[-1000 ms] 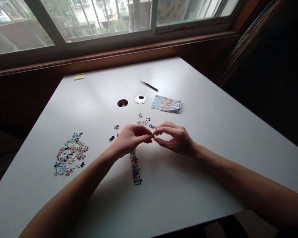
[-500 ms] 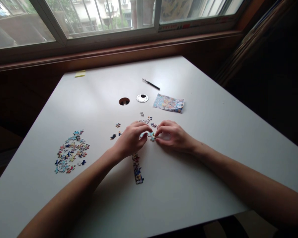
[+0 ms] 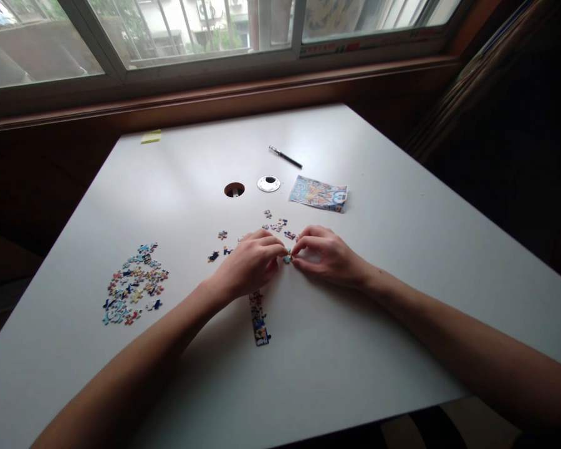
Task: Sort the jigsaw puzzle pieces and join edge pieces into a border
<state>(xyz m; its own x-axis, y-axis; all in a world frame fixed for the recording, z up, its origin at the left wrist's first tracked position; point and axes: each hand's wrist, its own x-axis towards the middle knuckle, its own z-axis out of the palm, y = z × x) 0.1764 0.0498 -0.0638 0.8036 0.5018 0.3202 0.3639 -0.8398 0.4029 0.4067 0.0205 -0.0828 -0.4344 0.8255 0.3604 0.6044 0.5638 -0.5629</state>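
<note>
Where the two hands meet near the middle of the white table (image 3: 402, 262), a small puzzle piece (image 3: 287, 257) is pinched between them, low over the tabletop or touching it (which of the two cannot be told). The left hand (image 3: 249, 267) is curled, its thumb and forefinger drawn together on the piece's left edge; the right hand (image 3: 328, 255) is likewise curled, its fingertips (image 3: 295, 249) closed on the right edge. Below the left hand, a narrow assembled strip of pieces (image 3: 258, 318) is laid flat on the table, its upper end hidden under the palm. A few loose pieces (image 3: 275, 226) are scattered just beyond the knuckles, and a larger heap of pieces (image 3: 133, 285) is spread well apart to the left. Farther back, a printed puzzle packet (image 3: 318, 193) is seen lying flat (whether anything is inside it cannot be told). Beside it a round cable hole (image 3: 234, 189) is cut into the table, with something pale just visible within, and its silver cover (image 3: 268, 183) is set down next to it. A pen (image 3: 285, 157) and a yellow note (image 3: 150, 136) are placed nearer the window (image 3: 191, 31).
</note>
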